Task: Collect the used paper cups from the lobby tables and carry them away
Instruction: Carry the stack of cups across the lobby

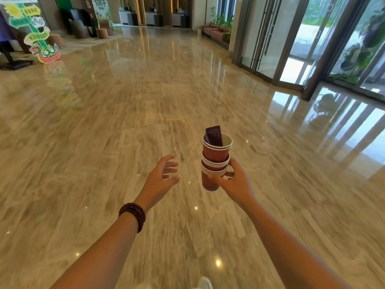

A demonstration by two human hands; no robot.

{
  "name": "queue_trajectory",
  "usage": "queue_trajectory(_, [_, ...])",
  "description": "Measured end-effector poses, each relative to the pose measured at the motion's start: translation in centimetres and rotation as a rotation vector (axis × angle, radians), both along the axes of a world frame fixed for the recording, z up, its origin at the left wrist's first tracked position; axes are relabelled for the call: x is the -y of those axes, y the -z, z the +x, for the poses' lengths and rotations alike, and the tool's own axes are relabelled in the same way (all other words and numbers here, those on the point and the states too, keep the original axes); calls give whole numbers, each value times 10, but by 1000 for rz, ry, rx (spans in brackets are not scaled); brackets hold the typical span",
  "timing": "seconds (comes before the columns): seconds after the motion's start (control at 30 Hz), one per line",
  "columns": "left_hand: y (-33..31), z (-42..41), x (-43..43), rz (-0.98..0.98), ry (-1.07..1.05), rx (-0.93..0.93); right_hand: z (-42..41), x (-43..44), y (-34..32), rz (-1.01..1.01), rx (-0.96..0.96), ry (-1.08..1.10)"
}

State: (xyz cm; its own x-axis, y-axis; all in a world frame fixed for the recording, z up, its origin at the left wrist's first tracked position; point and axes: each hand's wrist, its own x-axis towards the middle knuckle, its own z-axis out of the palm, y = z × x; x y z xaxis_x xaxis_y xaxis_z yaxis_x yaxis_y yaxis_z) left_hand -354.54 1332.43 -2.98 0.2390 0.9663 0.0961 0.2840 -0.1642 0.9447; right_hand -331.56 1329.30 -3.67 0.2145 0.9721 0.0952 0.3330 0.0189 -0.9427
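Public lobby, of a hotel or an office building; cannot tell which. Wide polished marble floor (145,97), glossy enough to mirror the ceiling lights and the daylight. Far end: a row of reception counters (152,17) set between lit columns. Right side: tall metal-framed glass doors (300,38) with greenery outside, and a long planter bench (214,33) near them. Left side: a green cartoon cutout display (41,40), a printed banner (102,13), dark chairs (68,17) and round stools (102,33) grouped as waiting seats.
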Motion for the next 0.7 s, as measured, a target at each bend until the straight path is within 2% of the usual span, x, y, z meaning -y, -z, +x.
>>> queue_trajectory(0.43, [-8,80,-219,28,30,-15,44,-223,-32,46,0,-115])
queue_trajectory(0.7, [-12,117,-320,20,44,33,53,-329,-43,85,30,-168])
